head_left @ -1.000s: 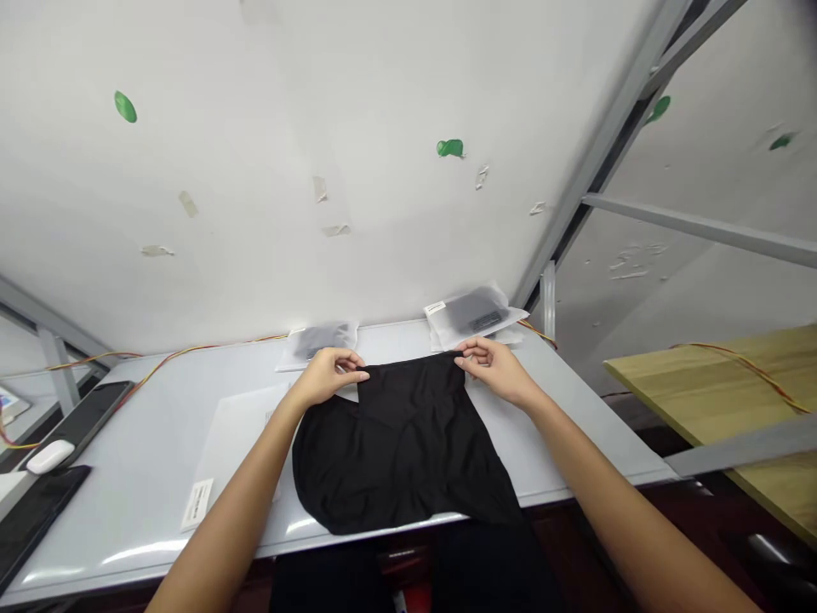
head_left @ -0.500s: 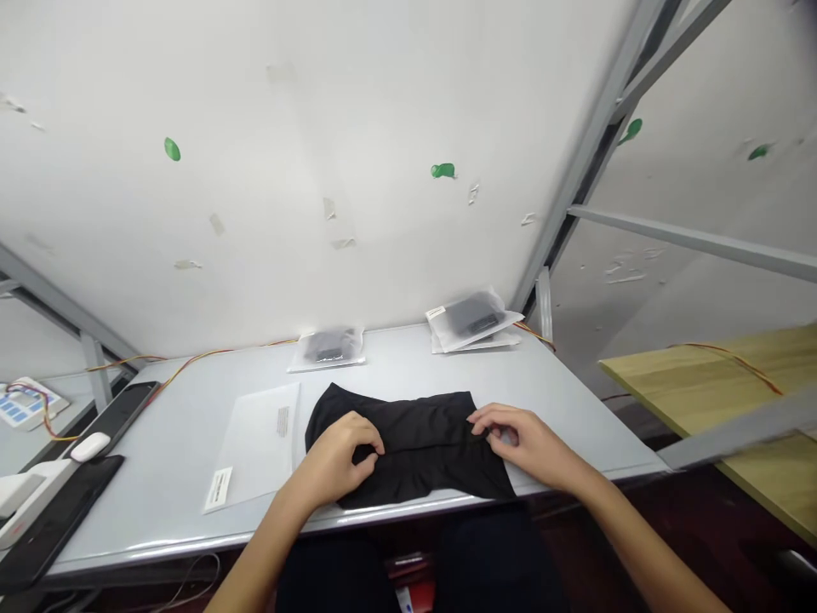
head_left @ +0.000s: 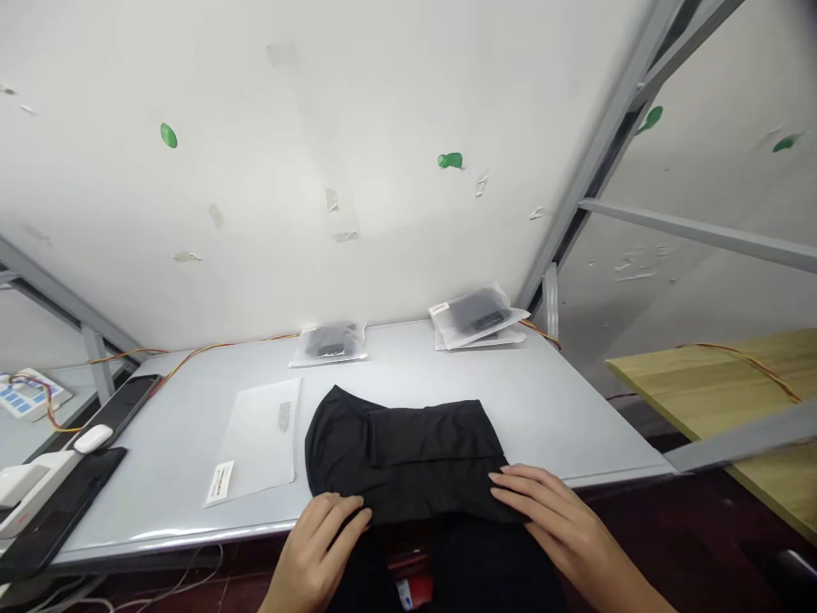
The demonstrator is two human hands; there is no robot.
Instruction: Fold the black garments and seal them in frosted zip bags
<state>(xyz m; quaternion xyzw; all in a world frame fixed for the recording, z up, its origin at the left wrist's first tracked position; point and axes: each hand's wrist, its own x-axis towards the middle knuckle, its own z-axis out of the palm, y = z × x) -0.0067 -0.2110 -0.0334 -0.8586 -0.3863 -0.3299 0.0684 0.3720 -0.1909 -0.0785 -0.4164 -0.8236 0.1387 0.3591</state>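
In front of you there is one black cloth (head_left: 427, 434), lying folded on the tabletop (head_left: 408, 375). You have also one flat frosted bag (head_left: 259, 438) to the left, carrying one white label (head_left: 220, 481) at its near corner. Along the back I count three filled bags: one middle bag (head_left: 332, 342), and two at the right, where the upper bag (head_left: 476, 317) covers part of the lower bag (head_left: 494, 339). At the far left are two dark flat slabs (head_left: 67, 511) and one small white case (head_left: 93, 438).

Both your hands are on the cloth. Your left hand (head_left: 317, 549) has its fingers softly bent together, with the tips at the near left corner. Your right hand (head_left: 562, 524) is more stretched, its fingers laid over the near right part. The undersides are hidden, so I cannot tell whether you pinch the cloth or only press it.

The cloth lies between your hands and mostly beyond them, its near side reaching the front edge of the tabletop, and the frosted bag is just beside its left end, without touching
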